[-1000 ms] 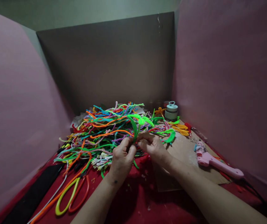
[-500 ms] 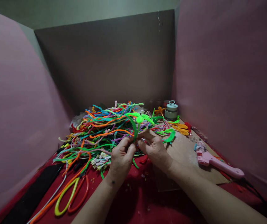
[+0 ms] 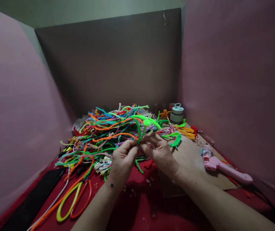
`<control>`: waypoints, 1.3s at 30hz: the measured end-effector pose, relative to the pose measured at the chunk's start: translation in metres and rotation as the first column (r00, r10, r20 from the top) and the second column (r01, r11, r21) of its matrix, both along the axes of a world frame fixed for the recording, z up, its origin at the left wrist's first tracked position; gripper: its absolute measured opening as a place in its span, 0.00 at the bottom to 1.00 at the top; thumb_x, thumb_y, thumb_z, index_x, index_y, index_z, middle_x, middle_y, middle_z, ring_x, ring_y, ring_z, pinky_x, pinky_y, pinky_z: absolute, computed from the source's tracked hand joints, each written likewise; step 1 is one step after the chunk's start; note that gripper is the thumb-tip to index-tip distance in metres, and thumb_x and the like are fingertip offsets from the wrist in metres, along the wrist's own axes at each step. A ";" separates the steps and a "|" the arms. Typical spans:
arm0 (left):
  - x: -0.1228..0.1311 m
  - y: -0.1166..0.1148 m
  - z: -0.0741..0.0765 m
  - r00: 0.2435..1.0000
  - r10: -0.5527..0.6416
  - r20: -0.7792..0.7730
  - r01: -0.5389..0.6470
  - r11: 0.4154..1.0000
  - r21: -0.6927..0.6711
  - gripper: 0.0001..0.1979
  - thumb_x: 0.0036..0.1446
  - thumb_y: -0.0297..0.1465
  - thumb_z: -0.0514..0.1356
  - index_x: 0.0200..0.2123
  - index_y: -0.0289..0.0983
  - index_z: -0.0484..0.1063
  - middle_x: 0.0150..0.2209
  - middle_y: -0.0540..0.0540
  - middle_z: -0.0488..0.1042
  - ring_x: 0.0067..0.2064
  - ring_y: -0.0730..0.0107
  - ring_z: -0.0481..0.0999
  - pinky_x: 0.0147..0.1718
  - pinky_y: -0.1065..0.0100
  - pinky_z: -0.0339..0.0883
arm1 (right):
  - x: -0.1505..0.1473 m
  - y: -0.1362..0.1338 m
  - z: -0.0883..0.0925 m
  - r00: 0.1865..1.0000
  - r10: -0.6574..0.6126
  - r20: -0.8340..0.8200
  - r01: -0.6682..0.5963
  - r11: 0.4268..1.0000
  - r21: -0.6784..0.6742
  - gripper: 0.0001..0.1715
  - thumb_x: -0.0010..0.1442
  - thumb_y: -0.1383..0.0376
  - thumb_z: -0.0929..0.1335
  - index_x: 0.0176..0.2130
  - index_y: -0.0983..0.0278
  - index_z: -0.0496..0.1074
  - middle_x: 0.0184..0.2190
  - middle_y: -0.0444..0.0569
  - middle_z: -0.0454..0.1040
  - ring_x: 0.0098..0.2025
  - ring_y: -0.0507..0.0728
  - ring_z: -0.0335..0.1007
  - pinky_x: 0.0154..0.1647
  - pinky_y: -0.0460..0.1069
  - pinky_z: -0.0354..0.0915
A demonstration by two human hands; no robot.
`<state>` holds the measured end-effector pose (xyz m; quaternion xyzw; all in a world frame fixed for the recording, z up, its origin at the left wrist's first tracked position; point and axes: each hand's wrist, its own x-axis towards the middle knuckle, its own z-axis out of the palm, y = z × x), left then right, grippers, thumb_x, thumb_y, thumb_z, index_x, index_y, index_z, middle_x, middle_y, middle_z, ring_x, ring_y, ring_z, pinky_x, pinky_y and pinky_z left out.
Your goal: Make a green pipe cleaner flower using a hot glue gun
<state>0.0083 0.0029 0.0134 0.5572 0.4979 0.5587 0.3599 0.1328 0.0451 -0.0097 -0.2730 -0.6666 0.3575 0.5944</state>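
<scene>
A bright green pipe-cleaner flower (image 3: 147, 122) stands upright between my hands, with a darker green pipe-cleaner leaf (image 3: 139, 130) curving up along its left side. My left hand (image 3: 123, 158) pinches the base of the leaf and stem between thumb and fingertips. From the other side my right hand (image 3: 160, 152) closes thumb and forefinger on the same stem. The fingers cover the join itself. Right behind them spreads a large tangled pile of coloured pipe cleaners (image 3: 113, 134). A bundle of pale stamen-like tips (image 3: 103, 165) lies beside my left hand.
A pink glue gun (image 3: 226, 169) rests on a tan board (image 3: 187, 157) at the right. Scissors with yellow and red handles (image 3: 66, 205) lie front left, near a long black strip (image 3: 35, 199). A pale green jar (image 3: 177, 114) stands behind. Pink walls flank the red tabletop.
Both hands keep their pinch on the green stem. My left wrist has shifted slightly left and the flower has tipped a little to the right and lower.
</scene>
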 end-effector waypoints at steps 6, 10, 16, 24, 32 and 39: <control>-0.003 0.001 0.000 0.999 -0.015 -0.046 0.016 0.999 0.033 0.06 0.51 0.29 0.57 0.33 0.36 0.72 0.23 0.53 0.69 0.23 0.78 0.63 0.23 0.76 0.56 | -0.001 -0.001 0.004 0.984 0.090 -0.151 -0.105 0.989 -0.100 0.03 0.50 0.68 0.68 0.29 0.63 0.74 0.28 0.44 0.69 0.34 0.53 0.65 0.36 0.48 0.62; -0.005 0.003 -0.001 0.996 -0.054 -0.072 0.059 0.995 0.075 0.06 0.52 0.29 0.57 0.34 0.36 0.72 0.28 0.51 0.71 0.30 0.75 0.68 0.29 0.75 0.60 | -0.001 -0.002 0.006 0.966 0.136 -0.220 -0.179 0.965 -0.190 0.02 0.48 0.67 0.69 0.26 0.64 0.73 0.24 0.42 0.67 0.29 0.51 0.62 0.31 0.46 0.60; -0.003 0.003 0.000 0.994 -0.062 -0.087 0.066 0.996 0.052 0.05 0.52 0.28 0.57 0.32 0.36 0.72 0.23 0.53 0.67 0.24 0.79 0.63 0.23 0.76 0.57 | -0.001 -0.001 0.003 0.932 0.175 -0.317 -0.268 0.922 -0.280 0.00 0.47 0.69 0.69 0.25 0.64 0.72 0.22 0.41 0.67 0.27 0.50 0.61 0.31 0.46 0.60; -0.002 0.002 -0.001 0.995 -0.027 -0.092 0.028 1.000 0.008 0.05 0.51 0.30 0.58 0.31 0.36 0.72 0.17 0.55 0.64 0.17 0.81 0.55 0.17 0.77 0.51 | -0.001 -0.001 0.005 0.927 0.169 -0.335 -0.265 0.927 -0.267 0.02 0.48 0.69 0.69 0.26 0.64 0.71 0.20 0.39 0.66 0.25 0.49 0.61 0.29 0.45 0.60; 0.001 0.003 -0.003 0.991 -0.032 -0.128 0.038 0.998 0.045 0.05 0.52 0.30 0.57 0.31 0.36 0.71 0.17 0.55 0.64 0.18 0.80 0.58 0.17 0.77 0.53 | 0.001 0.000 0.003 0.963 0.153 -0.224 -0.209 0.945 -0.252 0.04 0.50 0.69 0.67 0.24 0.65 0.68 0.21 0.40 0.64 0.26 0.50 0.59 0.29 0.46 0.59; -0.004 0.008 -0.011 0.947 -0.017 -0.322 0.081 0.979 0.186 0.06 0.55 0.30 0.54 0.33 0.37 0.70 0.28 0.50 0.72 0.30 0.74 0.69 0.29 0.74 0.63 | 0.001 0.000 0.002 0.970 0.136 -0.199 -0.185 0.951 -0.249 0.03 0.49 0.69 0.67 0.24 0.65 0.69 0.22 0.41 0.64 0.27 0.50 0.58 0.30 0.46 0.58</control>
